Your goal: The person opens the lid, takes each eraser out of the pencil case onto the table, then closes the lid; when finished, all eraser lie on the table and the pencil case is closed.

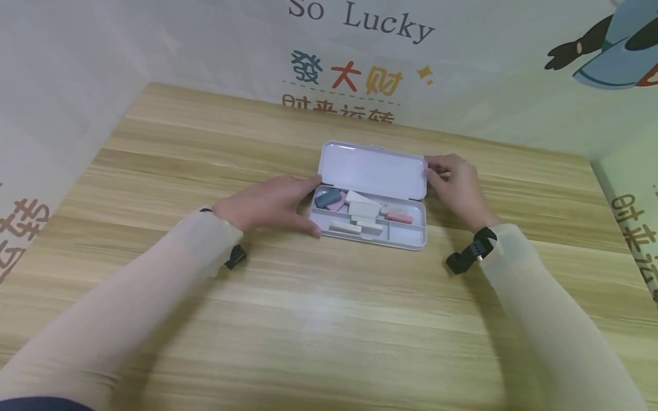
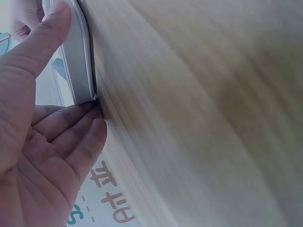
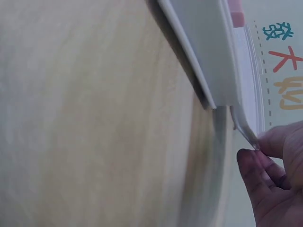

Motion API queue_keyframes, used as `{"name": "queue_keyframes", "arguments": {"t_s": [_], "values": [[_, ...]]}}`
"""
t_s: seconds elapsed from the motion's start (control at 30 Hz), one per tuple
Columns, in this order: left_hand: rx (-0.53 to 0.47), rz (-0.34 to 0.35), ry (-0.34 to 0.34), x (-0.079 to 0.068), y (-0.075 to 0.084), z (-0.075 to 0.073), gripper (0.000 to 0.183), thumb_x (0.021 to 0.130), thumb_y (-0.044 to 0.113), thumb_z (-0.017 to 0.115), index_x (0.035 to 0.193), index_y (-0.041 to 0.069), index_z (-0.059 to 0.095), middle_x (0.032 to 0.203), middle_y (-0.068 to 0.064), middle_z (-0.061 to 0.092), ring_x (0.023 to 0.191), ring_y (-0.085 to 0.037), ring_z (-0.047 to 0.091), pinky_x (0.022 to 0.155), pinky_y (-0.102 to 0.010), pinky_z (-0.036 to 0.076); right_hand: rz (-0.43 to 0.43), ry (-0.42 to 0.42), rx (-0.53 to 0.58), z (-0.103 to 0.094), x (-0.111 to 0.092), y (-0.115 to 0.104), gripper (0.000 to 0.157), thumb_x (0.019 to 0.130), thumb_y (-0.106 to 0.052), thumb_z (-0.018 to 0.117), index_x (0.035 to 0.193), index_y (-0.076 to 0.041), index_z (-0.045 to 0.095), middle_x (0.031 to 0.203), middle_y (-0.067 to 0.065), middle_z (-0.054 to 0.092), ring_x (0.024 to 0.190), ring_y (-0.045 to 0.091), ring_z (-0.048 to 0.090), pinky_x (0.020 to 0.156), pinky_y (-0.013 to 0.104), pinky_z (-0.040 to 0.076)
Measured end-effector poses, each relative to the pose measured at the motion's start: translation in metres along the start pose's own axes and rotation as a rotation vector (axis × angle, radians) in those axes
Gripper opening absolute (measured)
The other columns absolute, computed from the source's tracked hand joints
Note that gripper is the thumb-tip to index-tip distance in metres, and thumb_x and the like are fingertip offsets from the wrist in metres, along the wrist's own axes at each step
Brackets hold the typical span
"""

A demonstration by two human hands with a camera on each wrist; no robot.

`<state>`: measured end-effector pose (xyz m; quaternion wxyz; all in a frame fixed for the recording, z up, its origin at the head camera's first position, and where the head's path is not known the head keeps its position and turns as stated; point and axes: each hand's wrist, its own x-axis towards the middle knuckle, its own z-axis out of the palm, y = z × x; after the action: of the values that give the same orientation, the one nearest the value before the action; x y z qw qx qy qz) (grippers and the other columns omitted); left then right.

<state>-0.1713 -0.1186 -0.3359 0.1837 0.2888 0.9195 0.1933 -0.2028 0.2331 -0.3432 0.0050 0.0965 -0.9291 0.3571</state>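
A white plastic pencil case point(image 1: 370, 242) lies on the table with its lid point(image 1: 372, 168) raised. Several eraser-like blocks fill its compartments: a dark blue one point(image 1: 328, 198), a pink one point(image 1: 398, 218), a pale green one point(image 1: 365, 211) and a whitish bar point(image 1: 345, 228) among them. My left hand point(image 1: 267, 202) holds the case's left end, thumb point(image 2: 59, 21) by the front corner and fingers at the back corner. At the other side my right hand point(image 1: 457, 185) pinches the lid's right edge between thumb point(image 3: 274, 142) and fingertips.
The wood-grain table point(image 1: 308, 319) extends around the case. A pale printed backdrop point(image 1: 216, 45) with lettering rises along the table's back and sides. Both wrists wear black cameras, the right one point(image 1: 462, 260) hanging low over the tabletop.
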Motion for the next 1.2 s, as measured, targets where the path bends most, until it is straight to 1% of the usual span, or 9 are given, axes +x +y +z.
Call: {"name": "queue_keyframes", "arguments": {"t_s": [0.17,0.27,0.37,0.43,0.53,0.67,0.87,1.0,1.2], "values": [[-0.015,0.004,0.006,0.001,0.0,0.001,0.107,0.082,0.049,0.088,0.163,0.006,0.033,0.154,-0.011,0.057,0.131,-0.022,0.059,0.122,-0.043,0.044,-0.007,0.02,-0.018,-0.005,-0.002,-0.003,0.038,0.105,-0.008,0.054,0.139,0.008,0.061,0.134,0.03,0.06,0.123,0.042,0.06,0.11,0.058,0.052],[-0.017,0.008,0.008,0.001,-0.001,0.001,0.106,0.081,0.049,0.088,0.162,0.006,0.034,0.152,-0.011,0.059,0.129,-0.022,0.06,0.121,-0.043,0.045,-0.03,0.055,-0.017,-0.005,-0.002,-0.004,0.036,0.104,-0.007,0.055,0.136,0.009,0.063,0.131,0.029,0.061,0.12,0.04,0.061,0.109,0.057,0.053],[-0.023,0.004,0.005,0.001,0.0,0.001,0.108,0.082,0.049,0.088,0.163,0.007,0.033,0.153,-0.011,0.058,0.13,-0.021,0.059,0.121,-0.044,0.045,-0.103,0.097,-0.028,-0.005,-0.005,-0.007,0.033,0.103,-0.004,0.056,0.13,0.011,0.066,0.126,0.029,0.062,0.114,0.04,0.063,0.105,0.056,0.056],[-0.025,0.003,0.006,0.001,0.0,0.0,0.108,0.082,0.049,0.088,0.164,0.007,0.032,0.153,-0.011,0.058,0.128,-0.021,0.06,0.121,-0.044,0.046,-0.17,0.099,-0.065,-0.005,-0.009,-0.011,0.029,0.102,-0.002,0.058,0.127,0.01,0.068,0.122,0.028,0.063,0.109,0.039,0.065,0.101,0.055,0.058],[-0.026,-0.003,0.004,0.0,0.0,0.0,0.108,0.081,0.049,0.088,0.164,0.008,0.031,0.153,-0.01,0.057,0.128,-0.021,0.059,0.121,-0.043,0.045,-0.259,0.023,-0.146,-0.006,-0.016,-0.019,0.027,0.101,-0.001,0.061,0.126,0.007,0.07,0.116,0.025,0.065,0.102,0.037,0.067,0.091,0.051,0.06],[-0.025,-0.008,0.0,0.001,0.0,0.0,0.108,0.082,0.049,0.088,0.164,0.008,0.031,0.154,-0.01,0.057,0.128,-0.021,0.059,0.121,-0.044,0.045,-0.333,-0.161,-0.257,-0.008,-0.026,-0.029,0.028,0.1,-0.004,0.065,0.128,-0.002,0.071,0.111,0.015,0.068,0.095,0.028,0.068,0.08,0.042,0.06],[-0.017,0.006,0.008,0.001,0.0,0.002,0.108,0.081,0.049,0.088,0.163,0.006,0.032,0.152,-0.011,0.059,0.126,-0.021,0.06,0.119,-0.043,0.047,-0.396,-0.398,-0.325,-0.008,-0.035,-0.038,0.034,0.1,-0.009,0.069,0.133,-0.011,0.071,0.121,0.009,0.073,0.098,0.02,0.067,0.082,0.038,0.059],[-0.017,0.01,0.012,0.002,-0.001,0.001,0.108,0.081,0.05,0.088,0.163,0.006,0.033,0.151,-0.01,0.059,0.124,-0.021,0.06,0.119,-0.042,0.047,-0.413,-0.461,-0.343,-0.005,-0.038,-0.04,0.034,0.101,-0.009,0.067,0.134,-0.014,0.072,0.116,0.005,0.074,0.089,0.015,0.062,0.076,0.033,0.056],[-0.022,0.014,0.013,0.0,-0.001,0.001,0.107,0.081,0.049,0.088,0.163,0.007,0.034,0.153,-0.011,0.058,0.13,-0.022,0.059,0.121,-0.044,0.045,-0.459,-0.48,-0.399,-0.004,-0.042,-0.04,0.036,0.102,-0.008,0.065,0.136,-0.02,0.071,0.107,0.002,0.072,0.083,0.012,0.057,0.072,0.028,0.052]]}}
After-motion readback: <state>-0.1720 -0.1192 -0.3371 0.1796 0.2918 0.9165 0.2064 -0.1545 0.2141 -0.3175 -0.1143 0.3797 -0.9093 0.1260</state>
